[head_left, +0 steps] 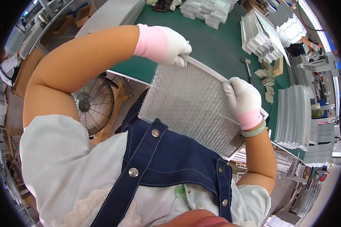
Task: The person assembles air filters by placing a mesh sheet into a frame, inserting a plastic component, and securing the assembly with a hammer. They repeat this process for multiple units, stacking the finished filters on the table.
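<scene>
A silvery metal mesh panel (189,102) rests tilted against my apron, overlapping the near edge of the green table. A thin pale metal strip (206,69) runs along its far edge. My left hand (172,47), in a white glove with a pink cuff, is closed on the left end of that strip. At the strip's right end, my right hand (243,96), gloved alike, grips it with the thumb on top. Part of the panel's right side is hidden behind my right hand and wrist.
The green table (208,43) holds mesh sheet stacks (210,11), more mesh stacks (259,36), a hammer (247,68), small metal pieces (268,77) and stacked pale panels (291,117). A black floor fan (89,104) stands at the left. Another person's hand (306,41) shows at far right.
</scene>
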`<state>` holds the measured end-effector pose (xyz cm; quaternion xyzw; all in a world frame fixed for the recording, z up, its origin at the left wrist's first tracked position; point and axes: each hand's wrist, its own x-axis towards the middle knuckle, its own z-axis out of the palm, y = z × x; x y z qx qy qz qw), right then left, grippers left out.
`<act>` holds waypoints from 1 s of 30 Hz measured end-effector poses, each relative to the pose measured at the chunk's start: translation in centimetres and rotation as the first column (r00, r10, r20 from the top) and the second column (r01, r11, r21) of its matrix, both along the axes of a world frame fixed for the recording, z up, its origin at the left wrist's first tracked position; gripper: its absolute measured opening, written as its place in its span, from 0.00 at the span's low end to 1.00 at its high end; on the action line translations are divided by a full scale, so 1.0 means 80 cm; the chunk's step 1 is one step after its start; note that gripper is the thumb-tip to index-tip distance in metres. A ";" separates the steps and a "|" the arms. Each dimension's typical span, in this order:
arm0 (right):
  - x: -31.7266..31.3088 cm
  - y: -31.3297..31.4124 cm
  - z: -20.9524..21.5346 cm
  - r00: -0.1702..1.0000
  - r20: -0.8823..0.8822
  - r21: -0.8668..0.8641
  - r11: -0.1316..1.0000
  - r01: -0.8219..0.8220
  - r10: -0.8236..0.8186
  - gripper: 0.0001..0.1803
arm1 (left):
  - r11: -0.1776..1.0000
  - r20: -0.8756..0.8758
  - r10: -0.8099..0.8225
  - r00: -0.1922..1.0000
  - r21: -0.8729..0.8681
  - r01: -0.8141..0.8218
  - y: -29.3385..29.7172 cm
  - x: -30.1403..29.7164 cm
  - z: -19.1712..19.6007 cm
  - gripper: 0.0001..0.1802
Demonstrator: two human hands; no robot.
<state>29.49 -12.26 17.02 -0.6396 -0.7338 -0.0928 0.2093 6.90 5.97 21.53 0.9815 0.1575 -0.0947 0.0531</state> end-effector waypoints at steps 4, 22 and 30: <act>0.002 -0.003 0.008 0.993 -0.115 -0.083 0.996 -0.033 0.024 0.16 | 0.963 -0.013 0.060 0.998 -0.263 -0.061 0.001 -0.014 0.020 0.16; 0.011 0.014 -0.011 0.985 -0.162 -0.371 0.929 -0.010 -0.054 0.19 | 0.998 0.153 -0.044 0.987 -0.036 0.050 -0.011 -0.010 -0.047 0.17; 0.019 0.012 -0.032 0.969 -0.232 -0.496 0.867 -0.044 -0.083 0.22 | 0.997 0.464 -0.036 0.885 0.072 0.003 -0.028 -0.022 -0.085 0.27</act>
